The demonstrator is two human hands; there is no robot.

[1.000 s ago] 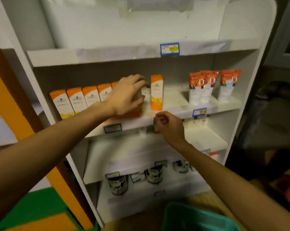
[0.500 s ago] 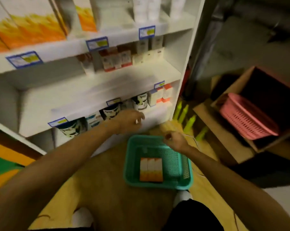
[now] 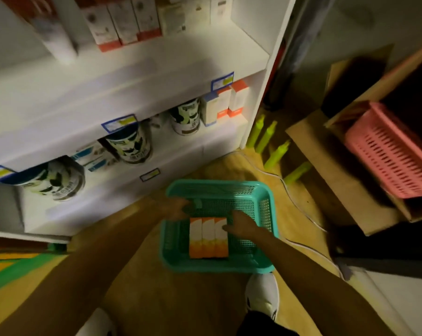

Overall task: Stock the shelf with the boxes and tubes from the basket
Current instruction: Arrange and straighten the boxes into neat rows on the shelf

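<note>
In the head view, three orange-and-white boxes (image 3: 208, 237) lie side by side in the teal basket (image 3: 265, 190) on the floor, below the white shelf (image 3: 156, 73). The right hand (image 3: 241, 225) touches the rightmost box; whether its fingers already close on it cannot be told. The left hand (image 3: 174, 208) rests at the basket's left rim, its grip also unclear. The person should probably take one box firmly by its long sides. Half a second ago both hands hovered above the basket; now they are inside.

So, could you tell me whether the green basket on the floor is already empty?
No, three orange-and-white boxes lie side by side in the green basket, with the right hand at their edge.
</note>
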